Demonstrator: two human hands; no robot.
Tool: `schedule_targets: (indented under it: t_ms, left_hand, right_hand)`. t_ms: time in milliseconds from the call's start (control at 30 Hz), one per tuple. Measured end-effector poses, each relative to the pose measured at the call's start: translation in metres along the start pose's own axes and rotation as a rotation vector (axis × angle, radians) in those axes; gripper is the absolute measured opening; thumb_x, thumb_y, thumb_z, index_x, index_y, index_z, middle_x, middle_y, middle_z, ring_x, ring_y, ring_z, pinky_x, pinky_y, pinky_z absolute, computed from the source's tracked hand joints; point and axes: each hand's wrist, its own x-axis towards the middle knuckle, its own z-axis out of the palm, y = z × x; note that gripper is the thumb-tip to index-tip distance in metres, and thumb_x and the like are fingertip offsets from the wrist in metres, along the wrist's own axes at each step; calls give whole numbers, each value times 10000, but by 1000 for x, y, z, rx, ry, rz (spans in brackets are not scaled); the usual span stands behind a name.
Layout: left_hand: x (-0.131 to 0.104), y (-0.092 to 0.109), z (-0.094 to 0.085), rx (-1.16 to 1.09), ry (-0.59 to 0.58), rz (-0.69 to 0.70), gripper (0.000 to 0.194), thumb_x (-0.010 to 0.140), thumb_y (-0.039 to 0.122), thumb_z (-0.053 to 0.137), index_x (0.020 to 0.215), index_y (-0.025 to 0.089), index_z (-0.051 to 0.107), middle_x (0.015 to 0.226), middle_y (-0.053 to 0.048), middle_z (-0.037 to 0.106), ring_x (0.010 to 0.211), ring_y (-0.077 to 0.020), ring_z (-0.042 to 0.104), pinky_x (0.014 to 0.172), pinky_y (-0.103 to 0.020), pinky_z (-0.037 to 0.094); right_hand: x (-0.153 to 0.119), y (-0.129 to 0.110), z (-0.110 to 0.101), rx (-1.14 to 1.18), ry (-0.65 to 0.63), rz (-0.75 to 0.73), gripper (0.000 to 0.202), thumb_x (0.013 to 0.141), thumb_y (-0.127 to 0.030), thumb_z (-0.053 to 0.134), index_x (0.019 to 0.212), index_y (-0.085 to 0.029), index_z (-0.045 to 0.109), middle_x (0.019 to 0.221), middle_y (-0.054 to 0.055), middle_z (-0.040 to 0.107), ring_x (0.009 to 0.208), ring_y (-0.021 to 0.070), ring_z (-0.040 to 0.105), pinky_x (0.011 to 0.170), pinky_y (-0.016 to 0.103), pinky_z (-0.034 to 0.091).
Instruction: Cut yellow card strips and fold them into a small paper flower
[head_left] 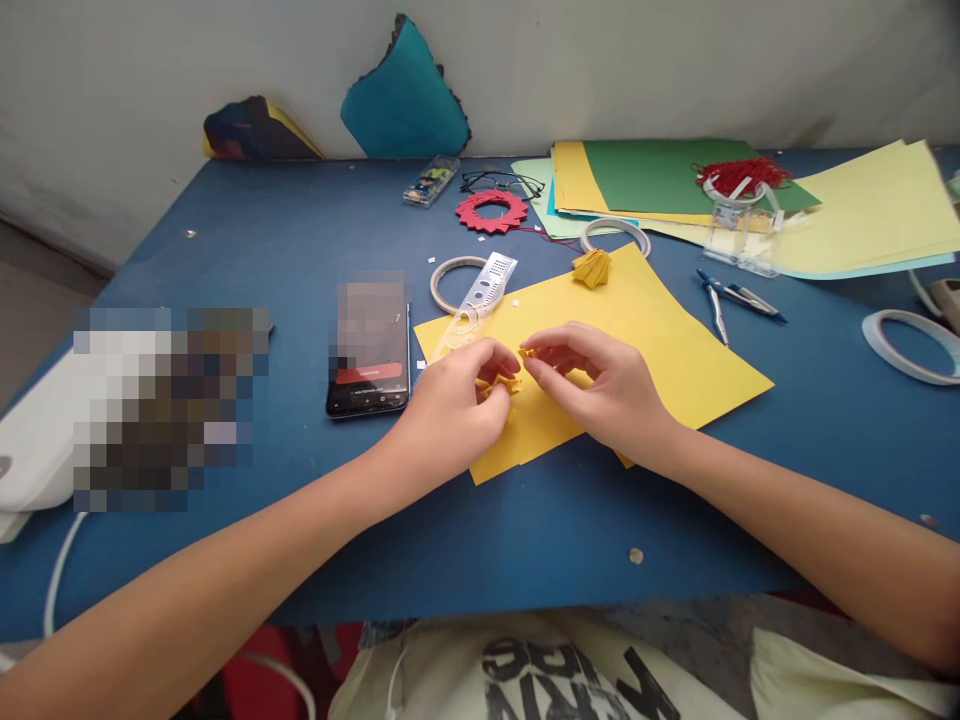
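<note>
My left hand (469, 400) is closed on a small folded yellow paper piece (501, 385), with its thumb and fingers around it. Close by on the right, my right hand (607, 390) pinches another small folded yellow paper piece (528, 353) between thumb and fingertips. Both hands are over yellow paper sheets (667, 350) lying on the blue table. Near the sheets' upper edge lies a pleated yellow paper bundle (592, 267). A clear ruler (487, 285) and a tape roll (448, 283) are just beyond my left hand.
Left of my hands lies a phone (369, 350). Farther back are a red folded paper ring (491, 212), eyeglasses (502, 183) and a second tape roll (616, 238). Coloured sheets (652, 175), a compass (739, 300) and a wide tape roll (911, 345) are on the right.
</note>
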Motion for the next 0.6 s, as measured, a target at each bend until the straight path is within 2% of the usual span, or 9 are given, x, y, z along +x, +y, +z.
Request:
schedule_targets:
  t_ms: [167, 400, 600]
  left_hand:
    - [-1, 1, -1, 14, -3, 14, 108, 791, 180, 505, 867, 192, 582, 836, -9, 635, 780, -145, 618, 679, -250, 502]
    - [-1, -4, -1, 127, 10, 135, 216, 750, 92, 455, 901, 195, 572, 908, -10, 623, 835, -143, 587, 711, -254, 490]
    - [-2, -2, -2, 162, 33, 136, 125, 817, 216, 504, 908, 182, 582, 874, -24, 639, 825, -156, 602, 671, -256, 501]
  right_hand:
    - [-1, 3, 2, 51, -14, 42, 97, 797, -241, 635, 875, -184, 645, 824, 19, 689, 710, 142, 661, 627, 258, 568]
    - [-1, 3, 2, -61, -28, -68, 66, 817, -187, 592, 871, -184, 630, 814, 23, 666, 687, 124, 623, 587, 235, 539]
    - [-4, 6, 3, -143, 14, -183, 76, 819, -143, 582, 870, -175, 629, 820, 32, 674, 703, 125, 619, 633, 250, 537]
